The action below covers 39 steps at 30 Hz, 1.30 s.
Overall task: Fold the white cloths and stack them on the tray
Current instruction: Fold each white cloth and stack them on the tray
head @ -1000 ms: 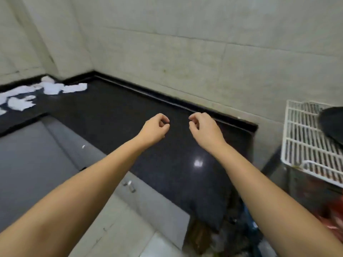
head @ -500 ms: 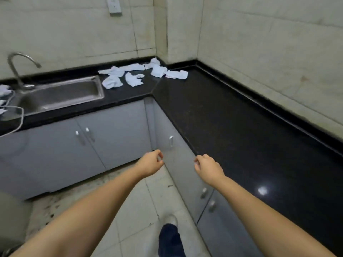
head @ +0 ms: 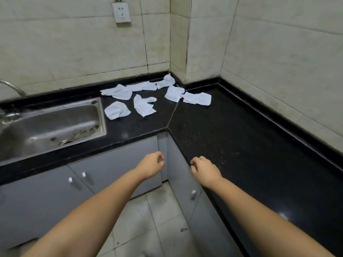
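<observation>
Closer now: seven white cloths [head: 143, 107] | both hands [head: 151, 166] empty

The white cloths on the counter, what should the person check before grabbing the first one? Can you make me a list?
1. Left hand free to take a cloth: ok, fingers loosely curled, holding nothing.
2. Right hand free: ok, also holding nothing.
3. White cloths in sight: ok, scattered crumpled in the counter corner.
4. Cloths touching either hand: not ok, both hands are well short of them.
5. Tray ready for stacking: cannot tell, none in view.
6. Cloths clear of the sink: ok, all lie beside it.
</observation>
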### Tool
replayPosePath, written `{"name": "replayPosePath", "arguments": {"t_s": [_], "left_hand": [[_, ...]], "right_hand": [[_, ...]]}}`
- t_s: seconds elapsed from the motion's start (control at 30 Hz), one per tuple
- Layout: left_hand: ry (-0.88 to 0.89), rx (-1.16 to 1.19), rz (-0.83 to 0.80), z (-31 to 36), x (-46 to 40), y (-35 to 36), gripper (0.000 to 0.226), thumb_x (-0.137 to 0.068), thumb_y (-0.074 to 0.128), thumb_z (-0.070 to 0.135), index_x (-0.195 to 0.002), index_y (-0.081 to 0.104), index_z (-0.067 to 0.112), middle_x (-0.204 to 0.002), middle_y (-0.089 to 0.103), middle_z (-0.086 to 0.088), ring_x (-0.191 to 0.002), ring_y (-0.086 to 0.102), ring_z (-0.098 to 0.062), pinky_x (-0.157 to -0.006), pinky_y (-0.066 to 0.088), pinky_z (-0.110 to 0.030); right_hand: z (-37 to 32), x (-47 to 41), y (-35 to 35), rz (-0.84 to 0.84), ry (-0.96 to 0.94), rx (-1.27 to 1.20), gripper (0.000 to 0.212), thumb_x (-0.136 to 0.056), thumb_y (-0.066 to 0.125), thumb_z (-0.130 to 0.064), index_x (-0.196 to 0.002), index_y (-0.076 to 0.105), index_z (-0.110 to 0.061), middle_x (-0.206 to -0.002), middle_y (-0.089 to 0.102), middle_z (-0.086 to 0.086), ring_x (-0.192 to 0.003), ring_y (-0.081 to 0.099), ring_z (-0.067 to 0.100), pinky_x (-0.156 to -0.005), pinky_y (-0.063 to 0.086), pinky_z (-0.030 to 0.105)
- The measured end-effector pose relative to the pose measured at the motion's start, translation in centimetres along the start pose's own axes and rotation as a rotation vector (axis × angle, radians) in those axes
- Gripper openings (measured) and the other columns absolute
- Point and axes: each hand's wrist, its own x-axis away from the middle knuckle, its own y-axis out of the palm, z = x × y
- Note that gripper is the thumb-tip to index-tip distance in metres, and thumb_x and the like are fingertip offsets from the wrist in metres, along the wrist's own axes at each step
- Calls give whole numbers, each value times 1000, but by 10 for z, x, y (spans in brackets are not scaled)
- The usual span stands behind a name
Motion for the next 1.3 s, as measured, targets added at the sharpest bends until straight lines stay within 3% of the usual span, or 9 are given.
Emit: {"name": "replayPosePath", "arguments": {"t_s": [0.13, 0.23, 0.47, 0.7, 0.9, 1.07, 1.17, 1.23, 1.3], "left_hand": [[-3, 9, -21, -25, -79, -23, 20, -94, 47, 18, -109, 59, 10, -91, 55, -3, -85, 51, -19, -73, 37, -23], [13, 22, -23, -51, -147, -50, 17, -92, 49, 18, -103, 60, 12, -88, 57, -2, -82, 54, -20, -72, 43, -27], [-23, -13, -56, -106, -283, -108, 21, -93, 46, 19, -108, 59, 13, -108, 63, -7, -100, 59, -25, -88, 48, -37], [130, -246, -32, -128, -357, -105, 42, -95, 47, 32, -132, 43, 13, -128, 45, -8, -118, 44, -24, -92, 43, -36], [198, -366, -60, -130, -376, -99, 38, -93, 48, 33, -124, 46, 12, -124, 46, -8, -114, 43, -24, -89, 40, -33], [219, -168, -6, -107, -391, -125, 23, -95, 45, 26, -101, 63, 13, -100, 60, -4, -98, 55, -22, -77, 48, -38], [294, -31, 90, -77, -390, -142, 24, -94, 49, 24, -105, 68, 14, -98, 64, -6, -94, 58, -21, -78, 48, -37], [341, 93, 127, -51, -388, -150, 25, -91, 51, 14, -110, 68, 14, -101, 64, -6, -93, 58, -20, -80, 46, -33], [394, 212, 143, -25, -385, -157, 25, -89, 52, 9, -106, 70, 12, -98, 64, -6, -90, 57, -18, -81, 45, -32]], "right_hand": [[-18, -86, 4, -7, 3, -6, 30, -98, 42, -26, -122, 54, -14, -120, 53, 10, -106, 56, 27, -87, 48, 39], [-40, -165, 7, -6, -12, -13, 30, -98, 41, -25, -121, 54, -13, -119, 53, 10, -105, 56, 28, -86, 49, 38], [-99, -327, 12, -66, 28, -24, 28, -97, 41, -22, -121, 54, -14, -122, 51, 10, -111, 53, 30, -92, 46, 40], [-122, -420, 22, -141, -49, 88, 44, -95, 43, -20, -139, 40, -20, -135, 39, 8, -122, 40, 29, -95, 43, 41], [-122, -439, 29, -83, -101, 217, 23, -94, 45, -21, -114, 54, -14, -121, 45, 8, -113, 43, 26, -88, 39, 36], [-110, -422, 0, 95, 11, -263, 4, -89, 54, -19, -91, 55, -15, -104, 58, 3, -100, 51, 22, -86, 45, 37], [-91, -398, -45, 271, 124, -545, 6, -88, 58, -15, -84, 54, -14, -88, 63, 1, -79, 57, 16, -72, 46, 24], [-75, -381, -76, 375, 177, -693, 8, -90, 58, -17, -82, 56, -16, -76, 58, 0, -65, 49, 9, -57, 40, 12], [-59, -366, -106, 478, 184, -783, 12, -91, 58, -16, -79, 58, -20, -68, 54, -2, -60, 47, 7, -54, 38, 8]]}}
